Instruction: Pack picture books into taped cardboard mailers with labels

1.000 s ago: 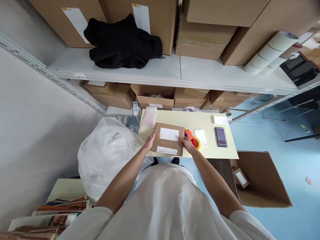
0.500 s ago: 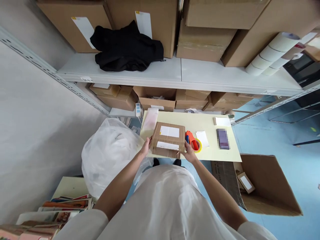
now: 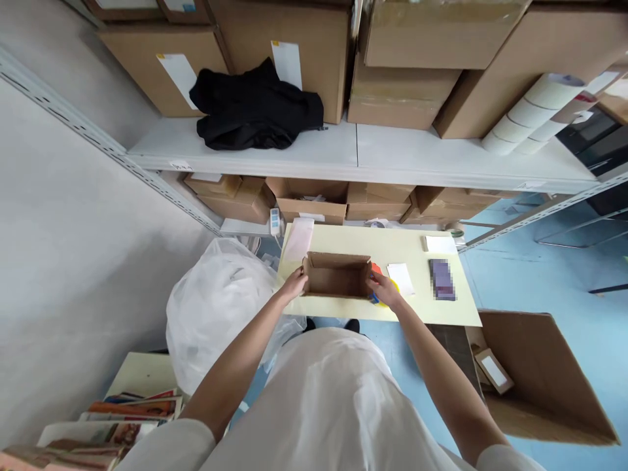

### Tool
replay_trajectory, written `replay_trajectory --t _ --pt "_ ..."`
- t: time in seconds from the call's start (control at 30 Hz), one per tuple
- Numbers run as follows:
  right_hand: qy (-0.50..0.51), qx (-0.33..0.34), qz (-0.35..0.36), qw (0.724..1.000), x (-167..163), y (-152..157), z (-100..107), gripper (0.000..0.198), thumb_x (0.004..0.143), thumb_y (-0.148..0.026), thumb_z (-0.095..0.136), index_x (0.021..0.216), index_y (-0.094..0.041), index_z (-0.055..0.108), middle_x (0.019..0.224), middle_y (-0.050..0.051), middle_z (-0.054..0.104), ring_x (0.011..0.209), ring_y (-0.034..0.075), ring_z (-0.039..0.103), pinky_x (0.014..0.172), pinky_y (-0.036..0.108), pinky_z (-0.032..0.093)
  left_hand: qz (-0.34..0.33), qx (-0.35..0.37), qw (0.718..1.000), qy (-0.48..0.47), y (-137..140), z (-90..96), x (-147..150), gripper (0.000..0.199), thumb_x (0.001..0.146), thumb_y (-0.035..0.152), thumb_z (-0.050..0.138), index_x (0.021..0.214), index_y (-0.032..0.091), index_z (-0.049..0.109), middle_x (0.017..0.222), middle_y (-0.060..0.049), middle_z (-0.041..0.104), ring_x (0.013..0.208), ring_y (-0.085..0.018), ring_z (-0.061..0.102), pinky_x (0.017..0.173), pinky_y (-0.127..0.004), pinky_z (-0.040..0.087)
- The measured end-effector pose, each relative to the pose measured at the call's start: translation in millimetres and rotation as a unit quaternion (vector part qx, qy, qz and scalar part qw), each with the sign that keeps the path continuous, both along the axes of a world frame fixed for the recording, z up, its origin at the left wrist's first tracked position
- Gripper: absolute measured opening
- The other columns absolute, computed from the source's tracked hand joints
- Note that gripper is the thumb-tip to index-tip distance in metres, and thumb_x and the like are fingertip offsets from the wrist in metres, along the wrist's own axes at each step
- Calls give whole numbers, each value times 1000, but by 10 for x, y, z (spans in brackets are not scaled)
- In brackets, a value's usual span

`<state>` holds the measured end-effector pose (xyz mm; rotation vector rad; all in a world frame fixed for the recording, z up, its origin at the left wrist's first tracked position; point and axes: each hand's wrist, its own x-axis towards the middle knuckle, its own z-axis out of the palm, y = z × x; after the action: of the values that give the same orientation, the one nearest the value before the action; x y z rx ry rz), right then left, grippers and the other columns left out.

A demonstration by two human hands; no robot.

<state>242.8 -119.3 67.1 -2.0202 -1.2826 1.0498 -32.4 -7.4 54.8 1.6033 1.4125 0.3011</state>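
A small cardboard box [image 3: 338, 254] is held between my two hands, its hollow inside facing me. My left hand [image 3: 295, 285] grips its left side, fingers closed on the edge. On the opposite side, my right hand [image 3: 384, 288] is closed on the right edge. Partly hidden behind my right hand are an orange tape dispenser [image 3: 375, 268] and its yellow tape roll [image 3: 395, 286]. The pale table [image 3: 343, 309] lies below the box. To the right on it are white paper slips [image 3: 401, 278] and a blurred purple item [image 3: 442, 279].
A big white plastic bag [image 3: 216, 307] bulges left of the table. Shelving [image 3: 314, 167] with cardboard boxes and a black garment [image 3: 260, 108] runs across the front. On the right, a large open carton [image 3: 549, 373] holds a small labelled box [image 3: 493, 369]. Magazines [image 3: 132, 409] lie at lower left.
The box has turned in my hands: its labelled face was showing, and now its open inside shows. Both hands have shifted slightly right in view and stayed on its sides.
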Motion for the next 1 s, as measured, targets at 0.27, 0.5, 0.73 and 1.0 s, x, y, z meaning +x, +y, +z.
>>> replay_trajectory --t 0.27,0.5,0.73,1.0 --pt "-351 152 213 899 -62 -15 215 43 82 -9 44 121 -21 58 125 11 58 130 28 39 113 52 18 -176 335 922 83 -28 395 -149 49 74 16 56 123 19 55 129 -15 52 131 -31 37 113 -49 17" --pt "-314 -2 203 927 -93 -18 209 56 78 -51 60 119 -12 59 133 19 50 129 36 39 109 50 24 -219 202 945 134 20 411 -52 46 77 56 56 103 19 66 109 -18 65 121 -39 48 111 -58 -6" --pt "-195 -38 135 971 -90 -334 -300 122 63 -67 64 148 -5 2 155 23 0 143 32 -2 113 49 16 -184 160 965 101 -285 -43 -159 115 56 59 73 147 15 17 153 -25 13 140 -43 13 109 -61 3" --pt "-145 -20 83 986 29 -15 -405 119 66 -54 70 148 -17 -8 156 18 5 144 27 10 111 44 23 -157 158 975 8 -35 -426 -1 121 64 43 76 148 19 -9 155 -20 4 143 -32 5 113 -49 19"
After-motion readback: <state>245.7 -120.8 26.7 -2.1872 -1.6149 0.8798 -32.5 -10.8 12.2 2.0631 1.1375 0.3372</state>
